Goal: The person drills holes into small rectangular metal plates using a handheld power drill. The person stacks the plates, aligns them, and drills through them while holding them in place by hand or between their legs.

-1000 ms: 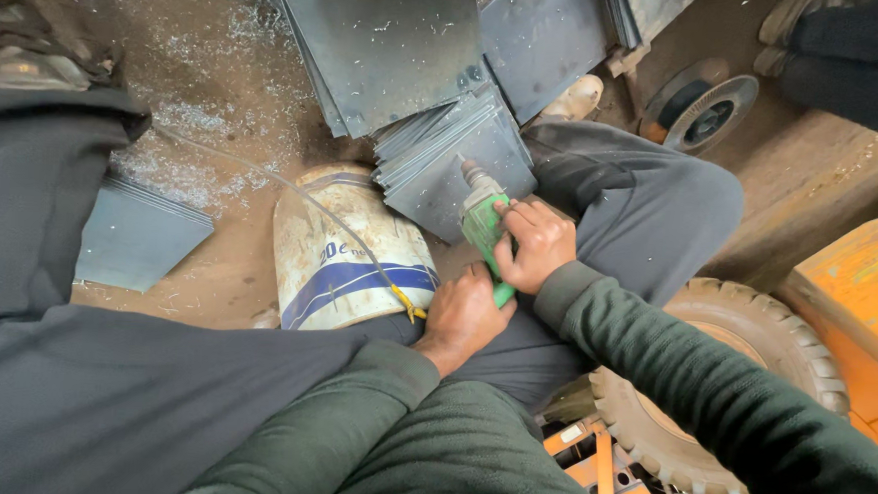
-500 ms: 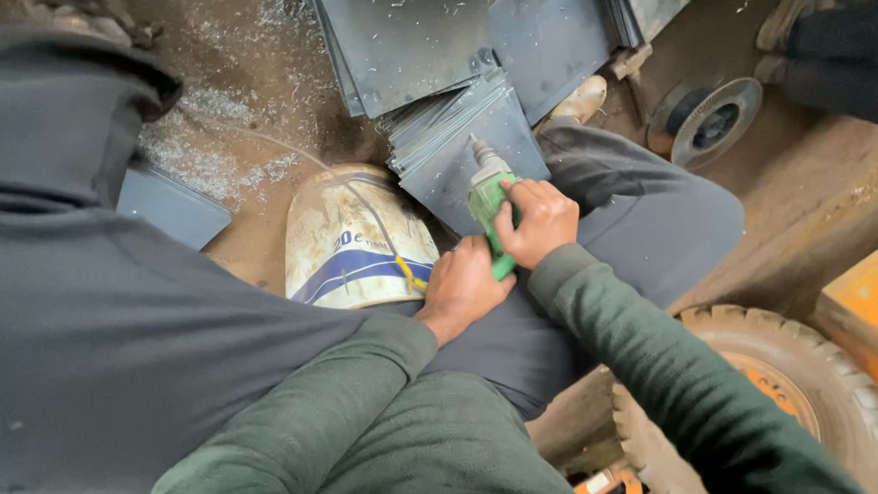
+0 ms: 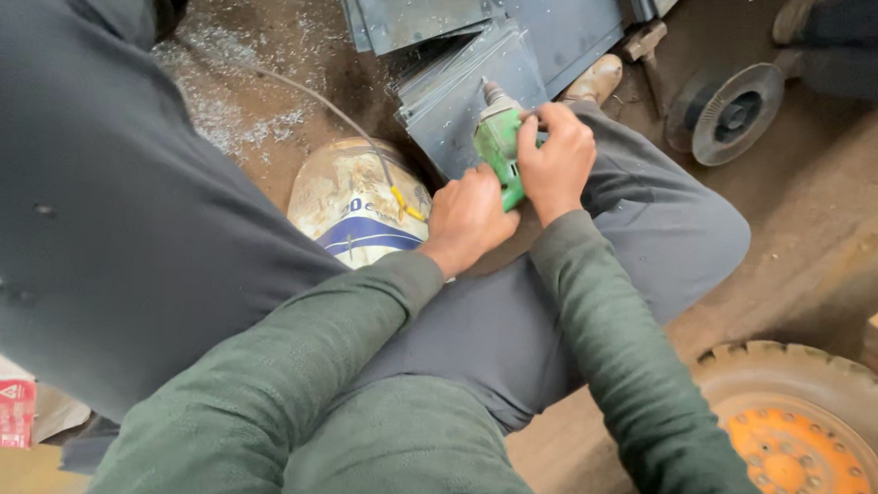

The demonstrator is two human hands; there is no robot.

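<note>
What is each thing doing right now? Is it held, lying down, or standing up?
Green electric drill: gripped by both hands, bit end pointed down at the metal sheets.
Left hand: closed on the drill's handle.
Right hand: wrapped over the drill's body.
Grey metal sheets: stacked, tilted, under the drill.
White bucket: lying on its side, dirty.
Tyre with orange rim: lying flat.
Metal shavings: scattered on the ground.
</note>
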